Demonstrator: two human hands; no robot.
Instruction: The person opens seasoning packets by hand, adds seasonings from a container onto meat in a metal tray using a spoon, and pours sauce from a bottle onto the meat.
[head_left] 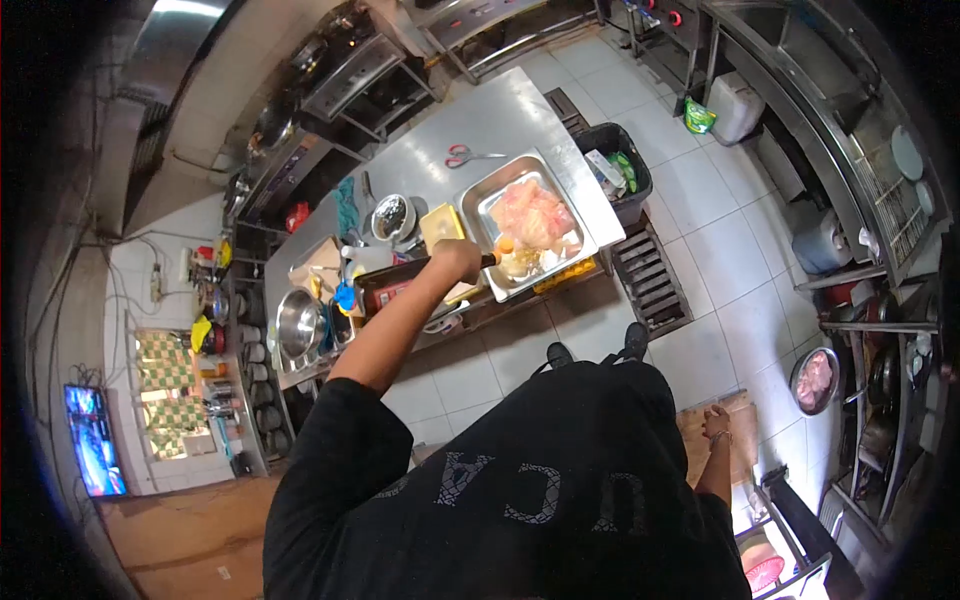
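My left hand (457, 261) is wrapped round the neck of a large dark bottle (385, 290) with a reddish label. The bottle lies nearly sideways, its orange mouth (504, 244) over the near left part of a deep steel tray (547, 168). In the tray lies pale pink raw meat (535, 215), probably chicken, with brownish liquid beside it. My right hand (716, 424) hangs low at my right side, fingers loosely apart and nothing visible in them. Below it is a brown board or sheet (735, 440); I cannot tell whether they touch.
The tray stands on a steel table (500, 105) with red-handled scissors (470, 155), a yellow container (440, 225), a bowl of dark contents (393, 217) and a steel bowl (298, 325). A black bin (640, 195) stands beside it, near a floor grate (650, 275). Another meat bowl (815, 380) is right.
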